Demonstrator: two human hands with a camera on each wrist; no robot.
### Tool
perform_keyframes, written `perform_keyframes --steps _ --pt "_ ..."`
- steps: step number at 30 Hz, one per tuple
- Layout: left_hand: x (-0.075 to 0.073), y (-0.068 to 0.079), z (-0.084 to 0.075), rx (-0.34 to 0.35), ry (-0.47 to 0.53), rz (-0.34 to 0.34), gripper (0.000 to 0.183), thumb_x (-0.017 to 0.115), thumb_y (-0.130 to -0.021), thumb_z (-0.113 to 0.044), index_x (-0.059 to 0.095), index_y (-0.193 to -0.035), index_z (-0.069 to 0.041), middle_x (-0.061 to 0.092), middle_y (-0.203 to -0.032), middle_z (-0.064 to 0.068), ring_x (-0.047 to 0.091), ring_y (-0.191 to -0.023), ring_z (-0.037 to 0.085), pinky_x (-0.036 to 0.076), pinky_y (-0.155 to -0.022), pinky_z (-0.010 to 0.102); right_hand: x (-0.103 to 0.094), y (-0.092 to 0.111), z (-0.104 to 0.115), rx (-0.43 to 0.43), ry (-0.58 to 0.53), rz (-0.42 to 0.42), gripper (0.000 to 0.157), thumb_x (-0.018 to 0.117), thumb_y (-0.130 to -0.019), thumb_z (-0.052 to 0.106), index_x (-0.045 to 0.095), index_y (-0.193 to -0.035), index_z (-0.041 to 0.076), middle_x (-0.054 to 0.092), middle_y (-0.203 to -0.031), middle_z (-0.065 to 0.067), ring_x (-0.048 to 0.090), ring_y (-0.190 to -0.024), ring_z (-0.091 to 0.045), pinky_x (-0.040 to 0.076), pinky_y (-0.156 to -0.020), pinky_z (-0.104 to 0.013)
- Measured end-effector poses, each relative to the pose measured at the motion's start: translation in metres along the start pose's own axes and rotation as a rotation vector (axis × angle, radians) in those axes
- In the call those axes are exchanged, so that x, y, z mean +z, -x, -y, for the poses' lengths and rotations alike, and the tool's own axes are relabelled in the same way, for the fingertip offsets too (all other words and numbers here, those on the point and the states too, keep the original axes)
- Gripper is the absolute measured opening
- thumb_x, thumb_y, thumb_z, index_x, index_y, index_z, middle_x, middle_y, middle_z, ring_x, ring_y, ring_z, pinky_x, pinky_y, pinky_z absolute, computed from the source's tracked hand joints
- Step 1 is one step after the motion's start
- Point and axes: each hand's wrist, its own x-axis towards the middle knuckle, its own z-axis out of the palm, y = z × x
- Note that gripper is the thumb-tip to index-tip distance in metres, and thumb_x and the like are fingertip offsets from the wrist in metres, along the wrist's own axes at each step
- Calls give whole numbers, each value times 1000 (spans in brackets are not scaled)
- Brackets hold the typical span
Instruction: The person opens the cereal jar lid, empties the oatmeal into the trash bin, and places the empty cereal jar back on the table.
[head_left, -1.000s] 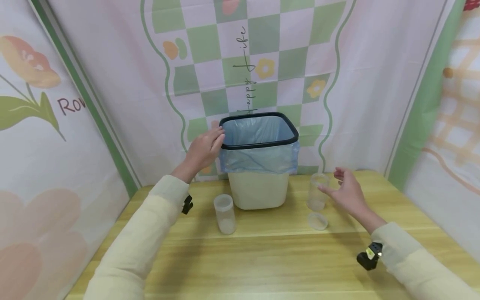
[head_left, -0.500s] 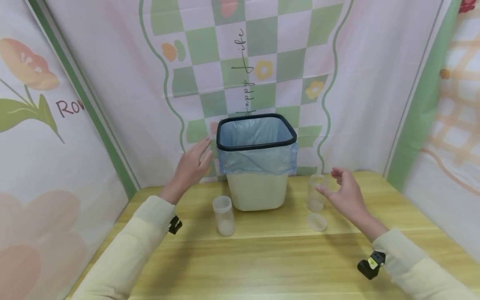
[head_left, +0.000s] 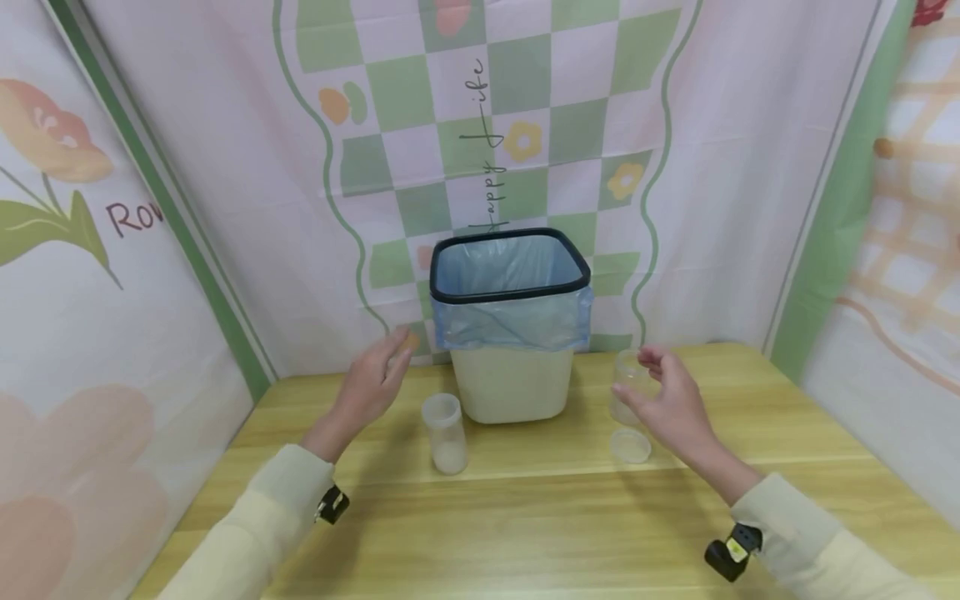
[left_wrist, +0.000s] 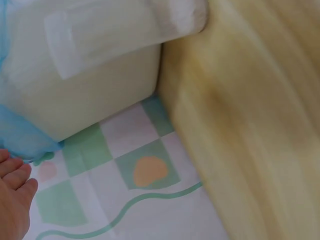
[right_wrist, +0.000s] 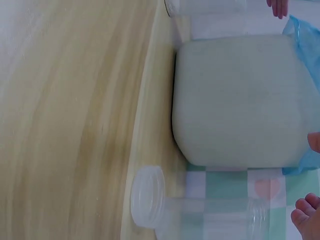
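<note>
A trash bin (head_left: 517, 383) with a black rim and a blue bag liner (head_left: 517, 325) stands at the back middle of the table. Left of its base is a translucent plastic jar (head_left: 448, 442); my left hand (head_left: 363, 392) hovers to the left of it, fingers extended and holding nothing. My right hand (head_left: 675, 404) is beside a clear open jar (head_left: 622, 408) at the right, thumb and fingers spread apart and overlapping it in the head view. In the right wrist view its fingertips (right_wrist: 300, 217) sit a gap away from the jar's mouth. A round lid (head_left: 630, 447) lies in front of this jar.
The wooden table (head_left: 480, 533) runs up to a patterned curtain (head_left: 517, 192) right behind the bin. More fabric hangs along the left and right sides. A black wrist camera (head_left: 733, 550) is strapped at each sleeve.
My left hand has come away from the bin's rim, moving down and left toward the table. My right hand has shifted slightly left, closer to the open jar.
</note>
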Motion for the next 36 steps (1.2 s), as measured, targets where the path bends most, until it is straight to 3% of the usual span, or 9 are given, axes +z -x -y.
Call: perform_keyframes --steps 10,15,20,28,36 --pt "17 34 8 -13 86 -13 45 43 -105 -26 48 -137 5 50 -139 20 48 -127 38 35 -108 49 22 12 8 -20 -43 69 65 75 -85 9 39 -133 -14 48 -130 -31 45 -122 -45 36 -105 -56" --pt "26 48 11 -87 120 20 52 52 -101 -33 50 -137 4 51 -138 19 52 -122 38 39 -104 50 31 18 12 -16 -40 117 65 75 -86 13 39 -134 -13 47 -131 -30 45 -123 -45 37 -105 -55" --pt "34 58 11 -165 136 73 66 64 -92 -43 50 -138 2 53 -136 20 52 -123 36 41 -103 50 39 23 16 -14 -59 136 62 77 -84 9 42 -132 -11 50 -128 -26 47 -121 -42 38 -104 -53" --pt "49 72 15 -232 202 137 72 70 -88 -44 49 -139 3 56 -132 22 55 -118 40 46 -97 50 58 32 22 -58 -51 161 62 79 -81 8 45 -130 -12 54 -127 -27 51 -118 -43 42 -100 -53" --pt "62 79 12 -242 325 174 67 74 -87 -33 49 -139 2 52 -137 20 55 -119 34 45 -99 47 73 39 29 -64 -80 207 64 79 -81 9 45 -131 -11 56 -126 -25 52 -117 -41 42 -100 -54"
